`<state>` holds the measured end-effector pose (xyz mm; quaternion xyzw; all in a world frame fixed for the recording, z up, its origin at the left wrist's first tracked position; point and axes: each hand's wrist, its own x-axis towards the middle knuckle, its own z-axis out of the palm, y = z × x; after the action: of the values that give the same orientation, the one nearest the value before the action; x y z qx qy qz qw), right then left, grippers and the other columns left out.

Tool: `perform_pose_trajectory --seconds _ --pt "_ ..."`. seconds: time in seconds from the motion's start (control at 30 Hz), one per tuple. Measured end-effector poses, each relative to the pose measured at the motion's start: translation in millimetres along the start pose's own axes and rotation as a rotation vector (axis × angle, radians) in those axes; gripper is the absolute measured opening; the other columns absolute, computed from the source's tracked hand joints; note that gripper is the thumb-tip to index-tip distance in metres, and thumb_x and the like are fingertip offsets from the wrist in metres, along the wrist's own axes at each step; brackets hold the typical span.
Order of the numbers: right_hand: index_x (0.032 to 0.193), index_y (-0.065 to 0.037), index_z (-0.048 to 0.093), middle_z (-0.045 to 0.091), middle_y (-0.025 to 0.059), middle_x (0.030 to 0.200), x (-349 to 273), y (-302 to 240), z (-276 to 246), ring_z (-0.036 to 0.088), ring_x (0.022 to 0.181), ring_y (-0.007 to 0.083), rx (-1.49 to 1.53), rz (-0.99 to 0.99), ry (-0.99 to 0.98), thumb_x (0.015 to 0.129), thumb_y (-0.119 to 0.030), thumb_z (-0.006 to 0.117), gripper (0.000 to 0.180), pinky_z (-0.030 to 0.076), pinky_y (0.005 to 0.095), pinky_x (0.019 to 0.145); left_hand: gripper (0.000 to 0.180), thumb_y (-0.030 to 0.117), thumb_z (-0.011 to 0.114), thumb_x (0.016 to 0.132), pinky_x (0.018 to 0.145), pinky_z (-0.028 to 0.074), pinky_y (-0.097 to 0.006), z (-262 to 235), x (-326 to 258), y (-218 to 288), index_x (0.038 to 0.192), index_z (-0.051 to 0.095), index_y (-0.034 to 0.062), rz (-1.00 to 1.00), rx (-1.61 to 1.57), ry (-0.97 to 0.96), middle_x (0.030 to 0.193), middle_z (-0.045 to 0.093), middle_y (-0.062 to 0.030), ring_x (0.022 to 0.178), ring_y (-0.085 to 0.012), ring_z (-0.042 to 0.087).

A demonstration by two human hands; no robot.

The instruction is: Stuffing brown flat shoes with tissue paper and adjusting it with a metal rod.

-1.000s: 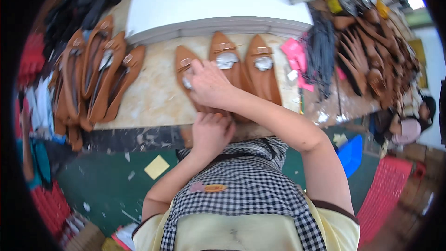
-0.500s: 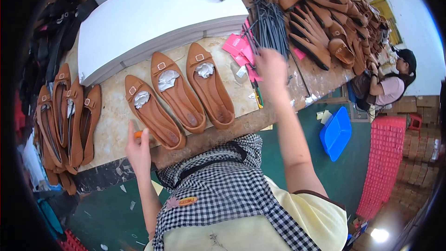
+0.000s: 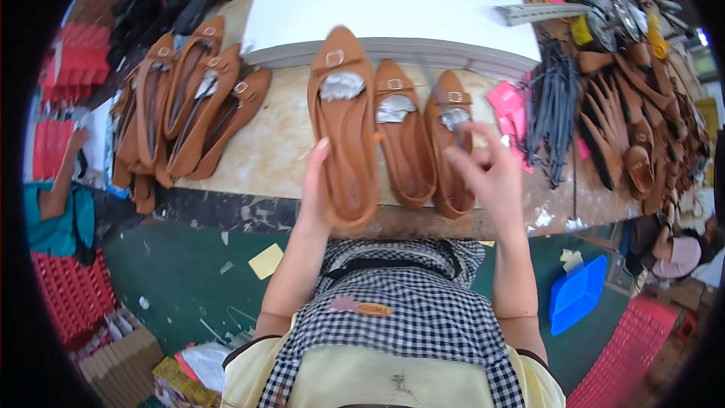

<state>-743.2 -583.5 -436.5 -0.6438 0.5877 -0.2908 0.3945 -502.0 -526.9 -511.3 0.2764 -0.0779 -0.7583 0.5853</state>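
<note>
My left hand (image 3: 313, 190) is closed around the side of a tan pointed flat shoe (image 3: 349, 159), lifted and tilted above the bench. This shoe has a square buckle and crumpled white paper in its toe. A bit of orange shows by its far side. Between the fingers of my right hand (image 3: 491, 174) is a thin dark stick (image 3: 444, 98), blurred by motion, its end pointing up and left over the right-hand shoe. Two matching flats, the middle shoe (image 3: 408, 166) and the right shoe (image 3: 453, 170), lie side by side on the bench, paper in their toes.
A white stack of sheets (image 3: 393, 0) fills the bench's back. Several tan flats (image 3: 189, 106) stand at left. Pink cards (image 3: 510, 109), a bundle of dark sticks (image 3: 555, 109) and piled shoes (image 3: 634, 121) lie at right. A blue tray (image 3: 578, 295) is below. Other people are at both sides.
My left hand has taken hold of the leftmost shoe and raised it. My right hand has come back from the dark sticks with one stick. The view has turned left.
</note>
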Motion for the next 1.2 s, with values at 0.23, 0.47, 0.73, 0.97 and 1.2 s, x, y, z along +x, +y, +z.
perform_pose_trajectory --seconds 0.23,0.47,0.73,0.97,1.2 --pt "0.119 -0.003 0.064 0.041 0.0095 0.053 -6 -47 38 0.038 0.046 0.0126 0.069 -0.095 -0.286 0.091 -0.013 0.062 0.03 0.035 0.0294 0.048 0.059 0.047 0.039 0.099 0.096 0.049 -0.036 7 15 -1 0.135 0.044 0.0005 0.439 0.549 0.273 0.125 0.058 -0.0149 0.113 -0.0231 0.059" --pt "0.111 0.003 0.066 0.05 0.0139 0.053 -6 -59 60 0.053 0.044 0.022 0.061 -0.169 -0.153 0.09 -0.014 0.063 0.026 0.041 0.0328 0.047 0.062 0.049 0.024 0.101 0.1 0.045 -0.036 4 8 -8 0.137 0.045 0.0026 0.448 0.644 0.182 0.13 0.056 -0.0139 0.119 -0.0227 0.056" --pt "0.108 -0.001 0.066 0.06 0.0101 0.059 -3 -38 106 0.06 0.05 0.0253 -0.321 -0.553 0.182 0.088 -0.013 0.064 0.024 0.046 0.0362 0.048 0.073 0.058 0.013 0.101 0.108 0.037 -0.036 23 3 -28 0.141 0.042 0.0033 0.356 0.62 0.425 0.137 0.051 -0.0113 0.126 -0.0232 0.049" --pt "0.108 -0.009 0.068 0.068 0.015 0.08 20 37 1 0.069 0.072 0.0265 -0.133 -0.166 0.193 0.084 -0.016 0.068 0.025 0.053 0.037 0.064 0.058 0.05 0.047 0.097 0.087 0.05 -0.035 -50 -14 15 0.132 0.051 0.0034 0.175 0.644 0.569 0.116 0.062 -0.0136 0.099 -0.0263 0.062" --pt "0.092 -0.007 0.064 0.069 0.0151 0.088 88 175 -72 0.067 0.079 0.0375 -0.915 0.09 0.431 0.089 -0.036 0.063 0.03 0.052 0.0477 0.069 0.063 0.015 0.063 0.086 0.07 0.051 -0.035 68 30 2 0.142 0.04 -0.0004 -0.086 1.738 0.401 0.086 0.066 -0.0117 0.076 -0.0269 0.065"
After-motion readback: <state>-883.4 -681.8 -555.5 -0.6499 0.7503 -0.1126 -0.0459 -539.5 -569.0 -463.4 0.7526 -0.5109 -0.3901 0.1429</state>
